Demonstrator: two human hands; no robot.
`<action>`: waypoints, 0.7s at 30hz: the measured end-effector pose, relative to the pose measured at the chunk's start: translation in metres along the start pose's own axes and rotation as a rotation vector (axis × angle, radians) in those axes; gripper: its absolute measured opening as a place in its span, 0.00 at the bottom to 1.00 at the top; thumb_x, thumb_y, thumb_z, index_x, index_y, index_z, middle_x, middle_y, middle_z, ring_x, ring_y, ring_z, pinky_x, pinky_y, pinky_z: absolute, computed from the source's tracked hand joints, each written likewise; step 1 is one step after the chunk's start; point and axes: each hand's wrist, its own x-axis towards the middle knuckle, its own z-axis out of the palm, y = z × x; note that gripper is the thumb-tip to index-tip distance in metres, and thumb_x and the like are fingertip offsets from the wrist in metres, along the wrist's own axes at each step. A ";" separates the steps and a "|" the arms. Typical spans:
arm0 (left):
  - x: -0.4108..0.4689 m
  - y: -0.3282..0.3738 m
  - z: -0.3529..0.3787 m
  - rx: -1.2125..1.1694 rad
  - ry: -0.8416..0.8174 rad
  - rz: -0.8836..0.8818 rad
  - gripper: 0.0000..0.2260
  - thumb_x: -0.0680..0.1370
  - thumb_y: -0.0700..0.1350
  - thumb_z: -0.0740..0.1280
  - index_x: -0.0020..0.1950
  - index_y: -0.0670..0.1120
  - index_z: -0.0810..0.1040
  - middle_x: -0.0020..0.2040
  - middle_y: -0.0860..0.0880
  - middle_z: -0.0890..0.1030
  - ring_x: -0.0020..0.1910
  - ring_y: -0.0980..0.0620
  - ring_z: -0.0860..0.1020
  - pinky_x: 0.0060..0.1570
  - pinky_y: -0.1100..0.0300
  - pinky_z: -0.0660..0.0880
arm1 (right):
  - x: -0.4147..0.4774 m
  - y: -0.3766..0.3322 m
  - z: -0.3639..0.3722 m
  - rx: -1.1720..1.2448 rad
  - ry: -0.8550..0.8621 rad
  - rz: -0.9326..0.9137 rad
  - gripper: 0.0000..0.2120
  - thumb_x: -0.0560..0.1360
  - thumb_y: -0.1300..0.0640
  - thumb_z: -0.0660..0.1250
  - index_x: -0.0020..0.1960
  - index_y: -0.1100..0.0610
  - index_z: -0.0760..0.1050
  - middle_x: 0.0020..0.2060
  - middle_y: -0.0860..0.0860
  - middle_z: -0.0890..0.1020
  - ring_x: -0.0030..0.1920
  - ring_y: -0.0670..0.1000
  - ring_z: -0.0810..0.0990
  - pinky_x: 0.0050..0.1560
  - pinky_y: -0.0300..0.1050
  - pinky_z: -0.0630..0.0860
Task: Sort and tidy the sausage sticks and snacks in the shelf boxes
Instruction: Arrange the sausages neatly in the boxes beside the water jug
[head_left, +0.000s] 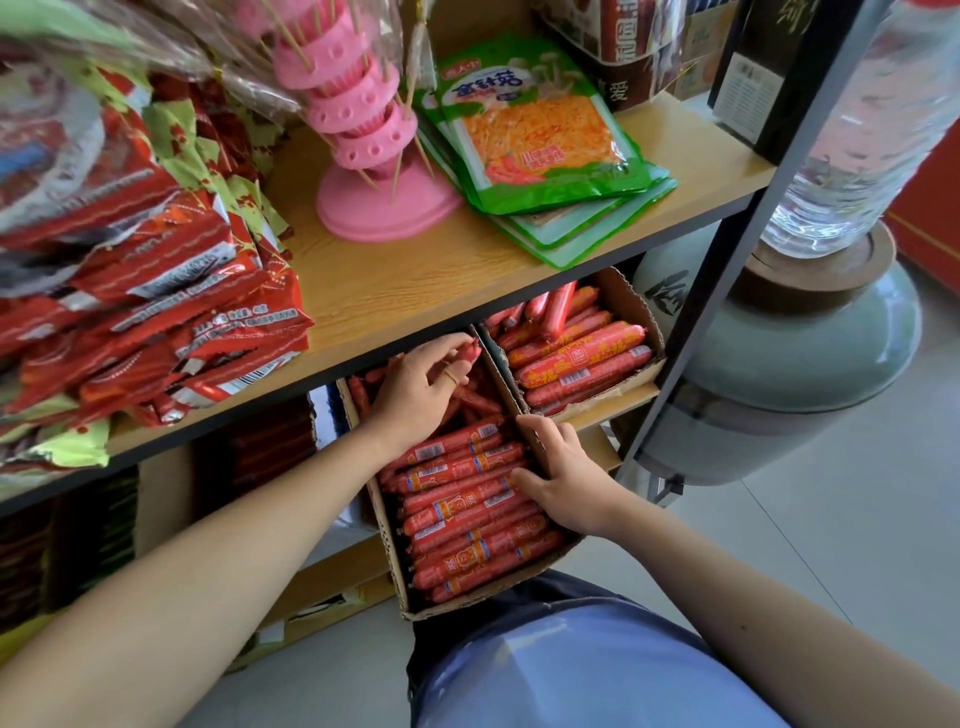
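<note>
While I stood by the shelving, the person's left hand (415, 395) reached deep into the cardboard box (387, 540) on the lower level, its fingertips curled and pinching one thin sausage stick (470, 352) at the back, just under the edge of the wooden shelf (415, 280). The right hand (563, 478) gripped the box's right wall, fingers hooked over the cardboard and thumb lying inside against the packed sausage sticks (467, 519). Those lay in neat rows across the front half of the box, while the ones at the back, around the left hand, looked looser and jumbled. The box jutted out from the shelf toward the person. Just beside it on the right sat a second box (641, 306), holding thicker sausages (576, 358) stacked in layers. On the shelf above, red snack packets (171, 312) were heaped at the left, a pink stand (374, 156) bristling with skewers stood in the middle, and green packets (540, 135) lay stacked flat to its right. Beyond the shelf frame a pale ceramic jar (810, 374) stood on the floor.
</note>
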 end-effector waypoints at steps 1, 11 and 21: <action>-0.002 0.005 -0.004 0.035 -0.025 0.005 0.12 0.81 0.47 0.65 0.63 0.51 0.78 0.46 0.55 0.79 0.43 0.57 0.80 0.50 0.65 0.75 | 0.000 0.000 0.001 0.004 0.001 -0.001 0.30 0.81 0.48 0.64 0.78 0.44 0.52 0.67 0.48 0.61 0.66 0.50 0.66 0.69 0.48 0.69; -0.025 -0.003 0.001 0.429 -0.549 -0.144 0.14 0.78 0.54 0.68 0.61 0.52 0.81 0.57 0.55 0.81 0.56 0.56 0.77 0.59 0.55 0.74 | 0.004 0.002 0.002 0.044 0.013 -0.011 0.23 0.84 0.52 0.57 0.76 0.44 0.56 0.66 0.50 0.63 0.68 0.52 0.65 0.70 0.48 0.64; 0.007 -0.040 -0.008 0.958 -0.417 -0.079 0.29 0.76 0.47 0.71 0.74 0.50 0.63 0.72 0.48 0.57 0.74 0.42 0.55 0.69 0.43 0.65 | 0.004 0.001 0.000 0.038 0.007 -0.016 0.24 0.84 0.52 0.58 0.77 0.43 0.56 0.67 0.50 0.63 0.68 0.52 0.65 0.70 0.47 0.64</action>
